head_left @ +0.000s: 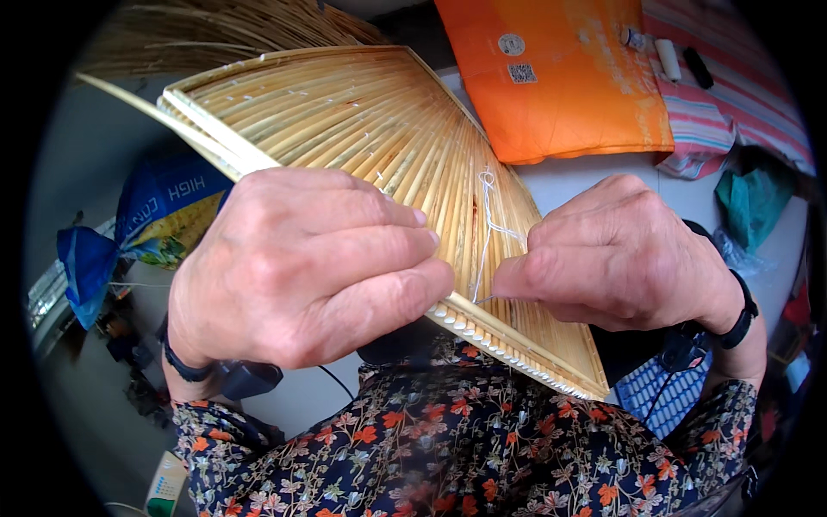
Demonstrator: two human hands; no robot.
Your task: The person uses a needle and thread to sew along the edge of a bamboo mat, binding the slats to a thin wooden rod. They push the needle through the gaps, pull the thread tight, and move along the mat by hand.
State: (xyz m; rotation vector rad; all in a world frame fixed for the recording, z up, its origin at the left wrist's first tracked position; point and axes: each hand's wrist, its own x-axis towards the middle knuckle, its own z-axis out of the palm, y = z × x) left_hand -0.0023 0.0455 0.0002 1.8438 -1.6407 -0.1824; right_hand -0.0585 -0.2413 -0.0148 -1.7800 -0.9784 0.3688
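Note:
A panel of pale straw stalks, framed by straw edging strips, slants across in front of me. White stitches dot its surface, and a row of white thread wraps runs along its near edge. My left hand is closed around that near edge, fingers over the strip and thumb along it. Above the panel's right part, my right hand is closed with thumb and forefinger pinched by the white thread. That thread lies in a loose loop on the stalks; the fingertips hide whether a needle is there.
Loose straw lies at the far left. An orange bag and a striped cloth with a white thread spool are at the far right. A blue bag stands left, a green bag right.

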